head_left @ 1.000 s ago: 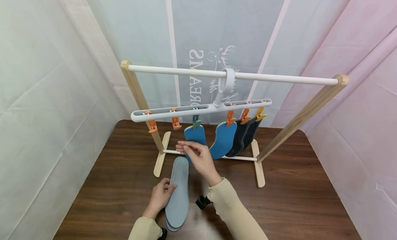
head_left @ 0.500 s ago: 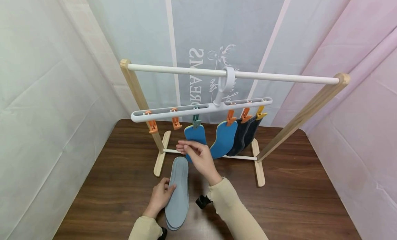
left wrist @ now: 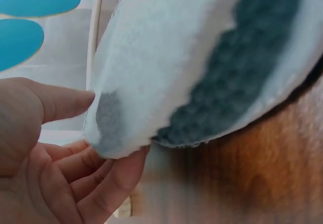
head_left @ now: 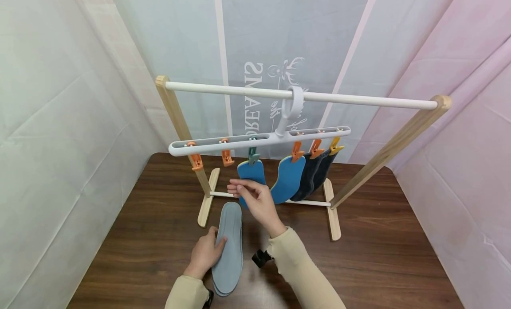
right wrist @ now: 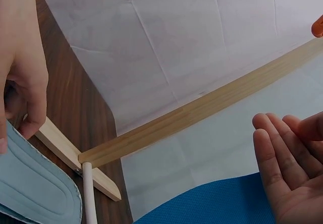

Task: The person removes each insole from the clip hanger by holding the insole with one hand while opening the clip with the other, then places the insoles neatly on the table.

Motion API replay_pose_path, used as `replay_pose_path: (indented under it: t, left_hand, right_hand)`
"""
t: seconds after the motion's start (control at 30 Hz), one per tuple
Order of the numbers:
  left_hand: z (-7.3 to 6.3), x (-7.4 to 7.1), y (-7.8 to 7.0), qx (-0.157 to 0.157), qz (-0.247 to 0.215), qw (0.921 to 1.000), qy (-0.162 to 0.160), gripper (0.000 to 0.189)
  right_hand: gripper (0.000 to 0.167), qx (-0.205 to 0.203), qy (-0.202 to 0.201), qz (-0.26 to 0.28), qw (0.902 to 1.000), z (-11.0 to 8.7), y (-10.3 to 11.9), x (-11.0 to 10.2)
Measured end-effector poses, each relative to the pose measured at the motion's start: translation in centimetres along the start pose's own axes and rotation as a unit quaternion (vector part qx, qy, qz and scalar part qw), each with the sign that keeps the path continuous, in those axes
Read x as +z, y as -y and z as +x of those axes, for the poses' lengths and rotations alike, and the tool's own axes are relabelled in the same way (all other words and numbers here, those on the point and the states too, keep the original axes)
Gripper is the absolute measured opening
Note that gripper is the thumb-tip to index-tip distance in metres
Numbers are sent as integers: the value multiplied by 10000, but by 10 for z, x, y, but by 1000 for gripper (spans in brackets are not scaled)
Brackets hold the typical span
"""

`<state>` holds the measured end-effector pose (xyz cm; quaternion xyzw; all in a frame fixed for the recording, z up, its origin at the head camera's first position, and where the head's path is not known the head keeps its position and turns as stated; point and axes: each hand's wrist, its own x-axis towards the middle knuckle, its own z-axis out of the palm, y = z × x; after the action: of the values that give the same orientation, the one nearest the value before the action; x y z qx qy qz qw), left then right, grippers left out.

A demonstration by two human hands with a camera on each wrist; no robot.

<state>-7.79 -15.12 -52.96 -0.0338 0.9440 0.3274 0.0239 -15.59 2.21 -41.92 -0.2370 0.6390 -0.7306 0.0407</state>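
Note:
My left hand [head_left: 204, 254] pinches a stacked pair of grey insoles [head_left: 230, 251] by the left edge, thumb on top. In the left wrist view, fluffy white and dark surfaces of the insoles [left wrist: 151, 47] show beside the thumb. My right hand [head_left: 257, 203] holds nothing; its fingers lie nearly straight in front of a blue insole [head_left: 250, 169], hiding part of it. A green clip [head_left: 253, 155] grips that insole's top. Further right, an orange clip [head_left: 296, 152] holds another blue insole [head_left: 289, 178], and dark insoles [head_left: 309, 176] hang beside it.
A white clip hanger [head_left: 223, 146] hangs from the rail [head_left: 359, 100] of a wooden rack. Two orange clips at its left, one outer [head_left: 195, 158] and one inner [head_left: 226, 154], hold nothing. The rack's feet [head_left: 334, 216] stand on the dark wooden table [head_left: 383, 256].
My left hand's fingers have shifted slightly on the grey insoles' edge, and the insoles have edged a little left. My right hand stays almost still.

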Motion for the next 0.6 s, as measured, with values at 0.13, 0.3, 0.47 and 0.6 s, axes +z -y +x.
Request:
replay_pose_path:
  t: [0.13, 0.3, 0.47, 0.6]
  left_hand:
    - [2, 0, -1, 93, 503, 9987, -71, 26]
    - [2, 0, -1, 111, 733, 9972, -57, 28]
    - [2, -1, -4, 44, 781, 9969, 23, 31]
    - [3, -1, -7, -17, 804, 9967, 117, 37]
  right_hand:
    - [31, -30, 2, -4, 10000, 0, 0, 0]
    - [32, -14, -17, 2, 10000, -1, -1, 0]
    - [32, 17, -31, 15, 10000, -1, -1, -1]
    - [33, 4, -30, 15, 10000, -1, -1, -1]
